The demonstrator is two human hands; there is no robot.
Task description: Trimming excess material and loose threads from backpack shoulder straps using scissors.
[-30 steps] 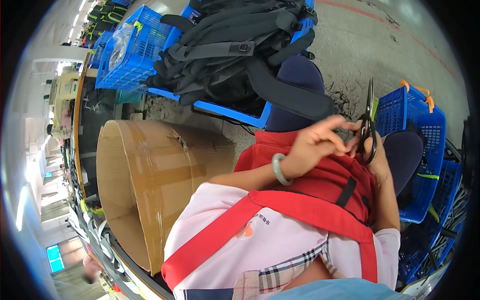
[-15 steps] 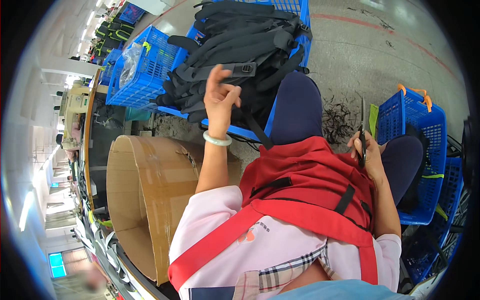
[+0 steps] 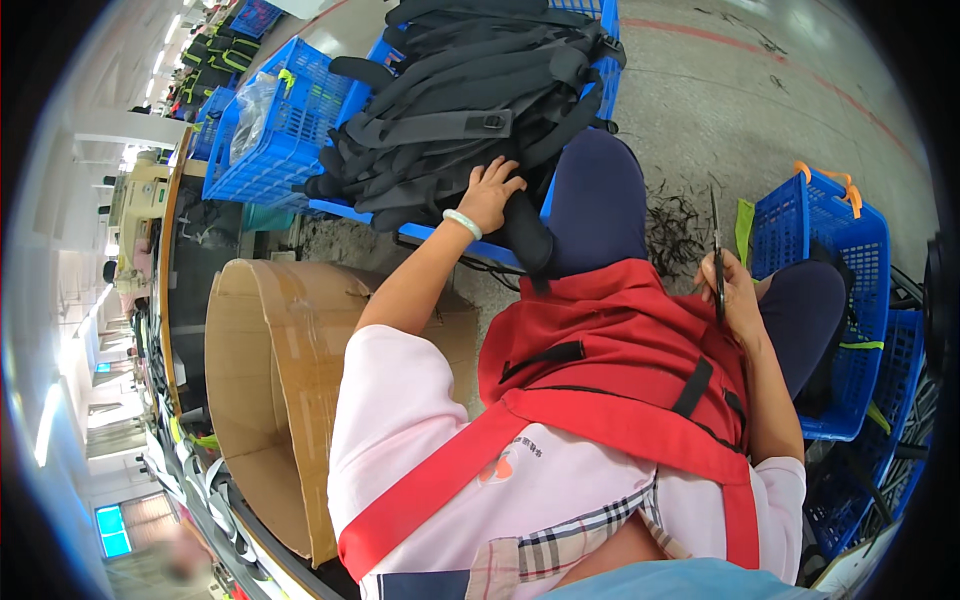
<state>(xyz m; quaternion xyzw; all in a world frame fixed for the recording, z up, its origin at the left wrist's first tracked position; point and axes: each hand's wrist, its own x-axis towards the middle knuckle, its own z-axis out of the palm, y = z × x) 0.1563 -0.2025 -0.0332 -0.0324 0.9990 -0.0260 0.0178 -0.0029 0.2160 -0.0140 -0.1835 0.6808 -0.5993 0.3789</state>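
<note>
My left hand [image 3: 490,195], with a pale bangle [image 3: 463,223] at its wrist, lies on the near edge of a heap of black padded straps [image 3: 460,90]. Its fingers are spread over the straps; the thumb is hidden. Beside it a rounded strap end [image 3: 528,238] hangs toward my knee. The heap fills a blue crate [image 3: 605,85] in front of me. On top lies a grey-black strap with a buckle [image 3: 440,126]. Over my right thigh, my right hand [image 3: 735,285] is closed around black-handled scissors [image 3: 717,260], their blades pointing up and away.
A big open cardboard drum [image 3: 330,320] stands at my left. Behind it are a blue basket [image 3: 275,130] with clear plastic and a workbench with sewing machines. At right stands a blue basket [image 3: 830,240] with orange ties. Black scraps [image 3: 675,235] litter the floor by my knee.
My left hand has come down from raised above the heap onto the straps, moving right and nearer. A padded strap end now shows by my knee. The scissors stay in my right hand.
</note>
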